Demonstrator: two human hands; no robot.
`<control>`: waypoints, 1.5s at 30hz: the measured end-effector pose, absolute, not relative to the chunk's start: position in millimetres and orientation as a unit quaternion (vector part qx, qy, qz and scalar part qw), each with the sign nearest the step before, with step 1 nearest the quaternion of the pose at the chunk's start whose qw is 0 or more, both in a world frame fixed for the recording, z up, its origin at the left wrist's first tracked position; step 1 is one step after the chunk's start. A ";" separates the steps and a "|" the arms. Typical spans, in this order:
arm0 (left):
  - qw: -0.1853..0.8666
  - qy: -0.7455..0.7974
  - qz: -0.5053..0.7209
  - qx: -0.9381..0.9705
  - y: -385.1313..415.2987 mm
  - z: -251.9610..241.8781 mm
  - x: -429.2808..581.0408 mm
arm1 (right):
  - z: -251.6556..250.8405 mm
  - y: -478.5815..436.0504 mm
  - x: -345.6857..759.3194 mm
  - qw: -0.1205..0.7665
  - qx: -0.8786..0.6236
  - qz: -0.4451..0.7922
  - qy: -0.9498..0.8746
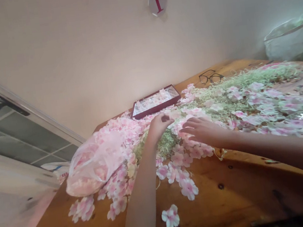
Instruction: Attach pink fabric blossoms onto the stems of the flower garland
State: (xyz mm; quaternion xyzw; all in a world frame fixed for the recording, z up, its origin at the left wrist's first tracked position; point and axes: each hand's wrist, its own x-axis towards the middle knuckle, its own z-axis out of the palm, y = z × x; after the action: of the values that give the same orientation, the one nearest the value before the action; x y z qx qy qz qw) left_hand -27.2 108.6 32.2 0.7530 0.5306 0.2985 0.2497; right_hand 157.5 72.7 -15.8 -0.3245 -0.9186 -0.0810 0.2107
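Above the heaped pink artificial flowers (188, 188), my left hand (159, 128) has its thumb and fingers curled together in a pinch. Whatever lies between those fingertips, if anything, is too small to make out. To its right, my right hand (199, 131) reaches in palm down, fingers stretched out and slightly apart, just over pink petals. Pale green stem pieces (168, 145) lie in a tangle between and below the two hands. Beyond the left hand stands a shallow dark red box (155, 109) holding a few pale pink blossoms.
A clear plastic bag (91, 167) of pink petals rests on the wooden table (209, 203) at left. Black-framed glasses (211, 78) lie at the back. More green stems (264, 75) spread to the right, near a white sack (293, 41). A door handle (9, 105) shows at left.
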 end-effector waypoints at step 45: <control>0.599 0.474 0.293 0.575 96.8 15.1 2.0 | 1.4 63.7 189.7 0.494 -0.507 0.380 -0.595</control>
State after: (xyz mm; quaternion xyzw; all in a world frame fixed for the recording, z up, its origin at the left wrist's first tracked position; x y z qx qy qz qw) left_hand 2.0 96.8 15.1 0.5749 0.4739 0.2926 0.5994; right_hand 189.7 63.7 1.4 -0.5074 -0.5955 0.3797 0.4937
